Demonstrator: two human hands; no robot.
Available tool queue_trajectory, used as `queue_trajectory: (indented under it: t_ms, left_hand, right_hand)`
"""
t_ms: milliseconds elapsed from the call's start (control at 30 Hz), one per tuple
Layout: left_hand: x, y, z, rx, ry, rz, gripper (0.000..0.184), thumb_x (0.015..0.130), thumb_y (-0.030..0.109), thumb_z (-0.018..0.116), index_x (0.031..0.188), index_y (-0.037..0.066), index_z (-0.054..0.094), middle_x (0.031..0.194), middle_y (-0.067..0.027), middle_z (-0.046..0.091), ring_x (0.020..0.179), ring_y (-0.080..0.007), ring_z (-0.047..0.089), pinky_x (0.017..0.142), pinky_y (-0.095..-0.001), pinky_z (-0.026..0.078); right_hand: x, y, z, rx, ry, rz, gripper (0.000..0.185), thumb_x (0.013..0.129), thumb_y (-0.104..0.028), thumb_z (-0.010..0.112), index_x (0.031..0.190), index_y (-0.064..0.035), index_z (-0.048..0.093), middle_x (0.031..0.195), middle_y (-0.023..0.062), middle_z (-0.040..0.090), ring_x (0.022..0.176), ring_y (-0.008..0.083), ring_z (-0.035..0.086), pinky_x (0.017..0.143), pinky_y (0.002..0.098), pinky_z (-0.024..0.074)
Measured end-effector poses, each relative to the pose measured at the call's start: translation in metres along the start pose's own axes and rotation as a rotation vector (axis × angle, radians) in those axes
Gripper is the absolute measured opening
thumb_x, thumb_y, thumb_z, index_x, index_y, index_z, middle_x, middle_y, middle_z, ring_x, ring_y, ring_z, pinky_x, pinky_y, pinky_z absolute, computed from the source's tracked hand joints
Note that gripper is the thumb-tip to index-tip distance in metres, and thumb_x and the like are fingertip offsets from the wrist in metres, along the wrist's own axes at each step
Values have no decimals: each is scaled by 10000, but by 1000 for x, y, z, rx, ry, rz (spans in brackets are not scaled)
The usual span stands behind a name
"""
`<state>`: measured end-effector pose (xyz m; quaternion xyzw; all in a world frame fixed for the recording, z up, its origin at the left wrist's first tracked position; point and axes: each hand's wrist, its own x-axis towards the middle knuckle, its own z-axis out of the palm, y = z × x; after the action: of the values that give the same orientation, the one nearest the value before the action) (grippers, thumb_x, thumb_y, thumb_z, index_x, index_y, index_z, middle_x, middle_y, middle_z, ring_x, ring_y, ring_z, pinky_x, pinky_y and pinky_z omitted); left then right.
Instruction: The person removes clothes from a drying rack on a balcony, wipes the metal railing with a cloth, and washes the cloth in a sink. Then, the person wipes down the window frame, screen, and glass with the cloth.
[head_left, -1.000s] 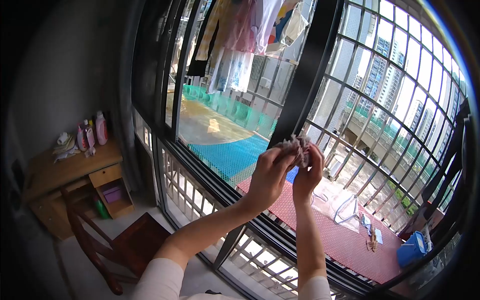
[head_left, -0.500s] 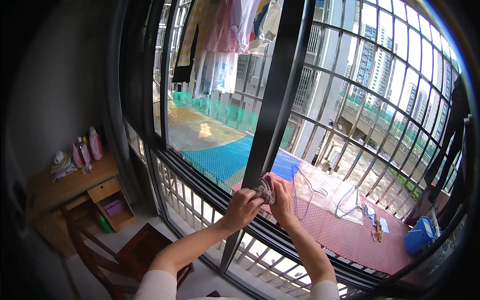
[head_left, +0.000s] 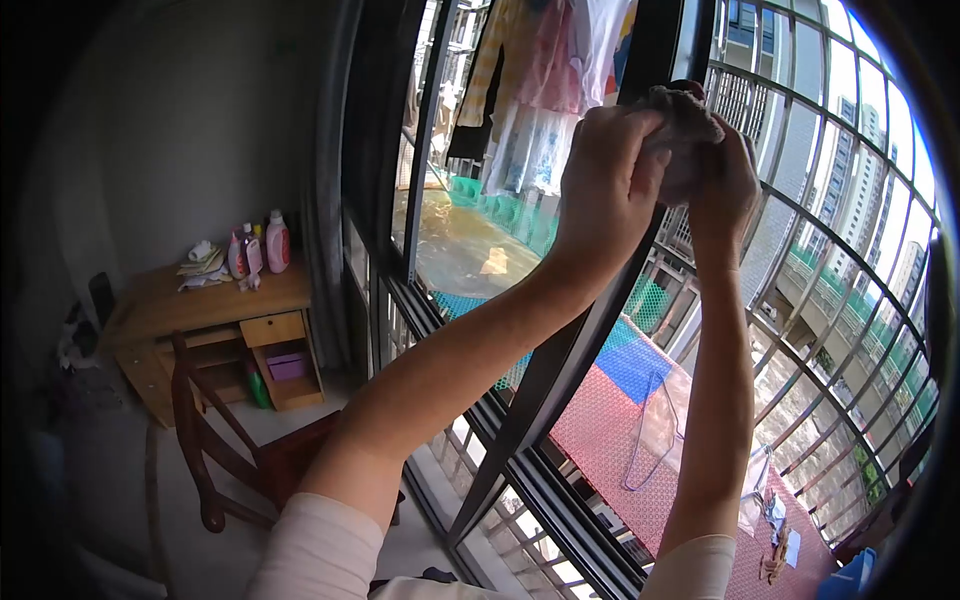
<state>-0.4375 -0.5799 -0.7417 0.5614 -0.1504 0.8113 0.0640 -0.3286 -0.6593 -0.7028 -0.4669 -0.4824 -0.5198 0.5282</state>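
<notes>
My left hand (head_left: 612,170) and my right hand (head_left: 730,195) are raised high at the dark vertical window frame post (head_left: 590,372). Between them is a crumpled greyish-brown cleaning rag (head_left: 680,115), and the fingers of both hands are closed on it. The rag covers part of the post; my hands hide much of the contact. Behind my left hand, beyond the glass, hang a pink garment (head_left: 548,60) and other laundry.
Metal security bars (head_left: 830,240) enclose the ledge outside. A red patterned mat (head_left: 600,425) there carries a hanger (head_left: 650,440) and clothespins (head_left: 775,555). Indoors at left stand a wooden desk (head_left: 150,312) with several bottles and a dark wooden chair (head_left: 285,455).
Both hands have moved up along the post with the rag, from near the lower rail to high on the frame. The view has shifted, with more of the desk showing.
</notes>
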Motion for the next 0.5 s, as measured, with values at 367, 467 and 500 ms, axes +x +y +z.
queue_trajectory:
  t_ms: [367, 467, 500]
  left_hand:
    - [-238, -68, -197, 254, -392, -736, 241, 838, 67, 602, 1058, 14, 519, 990, -149, 557, 928, -320, 557, 792, -377, 477]
    - [-302, -166, -258, 576, -373, -827, 252, 808, 103, 608, 1041, 35, 543, 1008, -133, 579, 956, -325, 562, 811, -391, 472]
    - [-308, -190, -272, 694, -423, -891, 307, 807, 153, 608, 1082, 31, 545, 1021, -139, 581, 988, -329, 556, 847, -398, 459]
  right_hand:
    - [-170, -17, -55, -50, -521, -294, 394, 757, -59, 677, 1110, 49, 539, 1034, 215, 569, 937, 337, 582, 814, 383, 472]
    - [-211, -22, -63, -53, -623, -30, 517, 816, -186, 676, 1226, 35, 452, 1155, 203, 512, 1058, 308, 531, 886, 391, 433]
    - [-223, -26, -64, 7, -583, 84, 611, 820, -254, 680, 1283, 22, 392, 1192, 199, 489, 1097, 298, 508, 910, 398, 421]
